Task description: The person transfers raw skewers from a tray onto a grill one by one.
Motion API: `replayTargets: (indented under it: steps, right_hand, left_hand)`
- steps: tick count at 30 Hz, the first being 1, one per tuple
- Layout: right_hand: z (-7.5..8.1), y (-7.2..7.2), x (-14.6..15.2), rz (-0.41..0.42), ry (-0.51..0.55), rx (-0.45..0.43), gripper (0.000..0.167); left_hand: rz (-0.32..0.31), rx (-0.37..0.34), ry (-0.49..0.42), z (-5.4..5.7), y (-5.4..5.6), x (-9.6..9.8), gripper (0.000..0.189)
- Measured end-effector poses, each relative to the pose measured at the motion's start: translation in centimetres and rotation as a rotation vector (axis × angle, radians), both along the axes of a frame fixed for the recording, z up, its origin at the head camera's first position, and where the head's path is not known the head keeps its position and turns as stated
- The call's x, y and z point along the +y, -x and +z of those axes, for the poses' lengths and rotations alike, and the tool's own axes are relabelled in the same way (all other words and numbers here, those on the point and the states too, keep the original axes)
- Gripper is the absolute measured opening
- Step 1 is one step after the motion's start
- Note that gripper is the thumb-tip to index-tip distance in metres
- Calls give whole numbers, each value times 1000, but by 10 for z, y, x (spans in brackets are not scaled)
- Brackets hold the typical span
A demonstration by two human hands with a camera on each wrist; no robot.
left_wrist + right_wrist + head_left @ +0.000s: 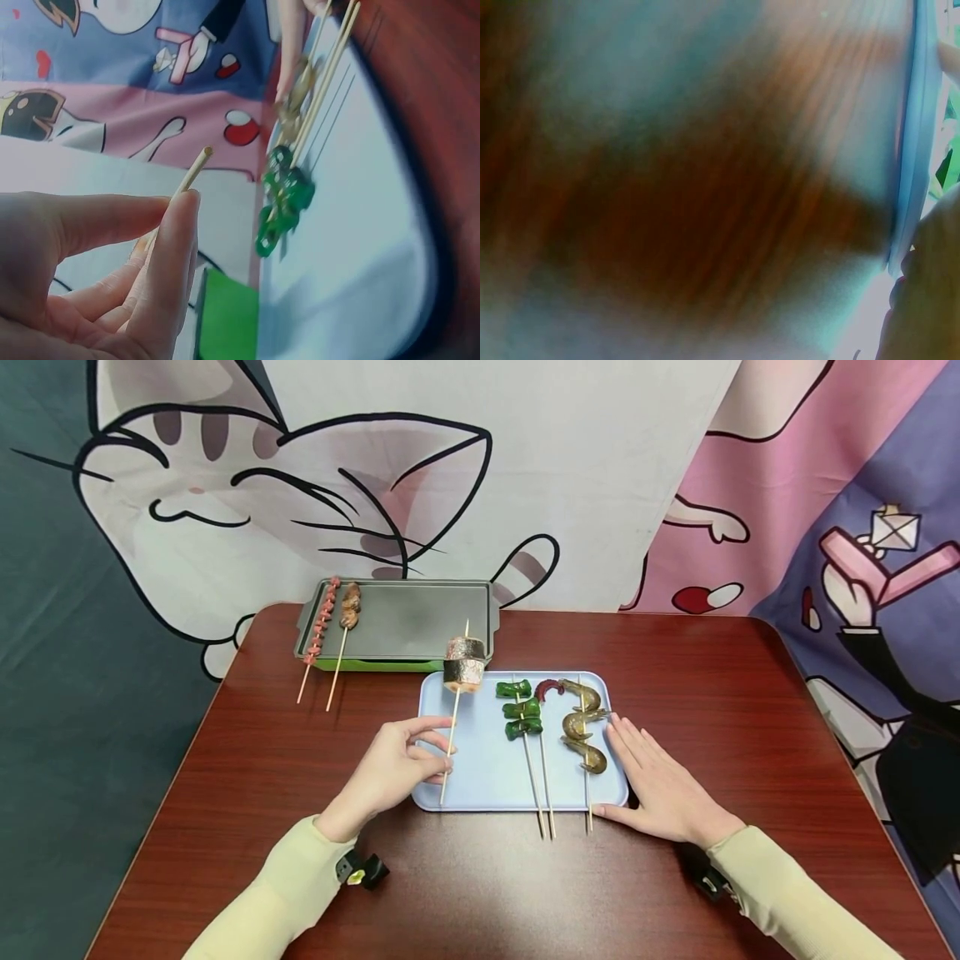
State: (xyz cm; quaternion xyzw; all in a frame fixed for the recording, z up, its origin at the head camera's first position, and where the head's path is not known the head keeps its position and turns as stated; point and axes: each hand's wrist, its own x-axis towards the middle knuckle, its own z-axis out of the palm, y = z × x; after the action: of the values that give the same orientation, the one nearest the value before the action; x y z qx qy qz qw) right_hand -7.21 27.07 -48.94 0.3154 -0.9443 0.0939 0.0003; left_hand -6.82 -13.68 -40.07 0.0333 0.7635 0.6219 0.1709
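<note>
My left hand [393, 768] pinches the bare stick of a skewer [463, 664] between thumb and fingers. Two thick chunks with silvery dark skin and pale flesh, fish by their look, sit at its upper end. It is held upright over the left part of a light blue tray [480, 785]. Green pepper pieces [522, 710] on a skewer, a dark red curled piece [549, 688] and a shrimp skewer [583, 727] lie on that tray. With fingers straight, my right hand [667, 785] rests against the tray's right edge. The left wrist view shows the pinched stick end [196, 166] close up.
Behind the tray stands a grey grill pan [420, 618] with a green base. A red meat skewer [322, 620] and a brown meat skewer [349, 608] lie at its left, their sticks overhanging the front. The brown wooden table [525, 893] ends at a cartoon-printed cloth [600, 485].
</note>
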Motion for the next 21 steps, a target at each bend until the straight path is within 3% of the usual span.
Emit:
replayTargets:
  steps: [11, 21]
  right_hand:
    - [1, 0, 1, 2, -6, 2, 116]
    - [2, 0, 0, 4, -9, -6, 116]
  left_hand:
    - [102, 81, 32, 16, 30, -27, 55]
    - [204, 67, 61, 22, 68, -51, 55]
